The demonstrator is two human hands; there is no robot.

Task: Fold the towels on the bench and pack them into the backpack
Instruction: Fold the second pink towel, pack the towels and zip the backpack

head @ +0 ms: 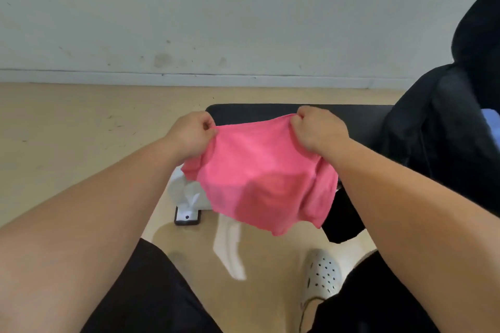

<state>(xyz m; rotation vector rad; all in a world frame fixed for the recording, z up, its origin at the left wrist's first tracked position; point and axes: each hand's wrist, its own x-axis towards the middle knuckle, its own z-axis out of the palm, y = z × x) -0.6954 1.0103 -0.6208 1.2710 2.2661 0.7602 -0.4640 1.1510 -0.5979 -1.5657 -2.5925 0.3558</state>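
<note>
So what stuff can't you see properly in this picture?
- Black padded bench, head view: the pink terry towel held up by the left hand and right hand covers its middle.
- Black fabric backpack: cut off by the right edge; its opening is not visible.
- Blue item at the backpack: mostly cut off.
- Other towels: none can be made out.
- White perforated clog: partly hidden by the leg.

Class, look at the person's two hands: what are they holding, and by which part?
Both the left hand and right hand pinch the pink towel at its top corners, letting it hang.
</note>
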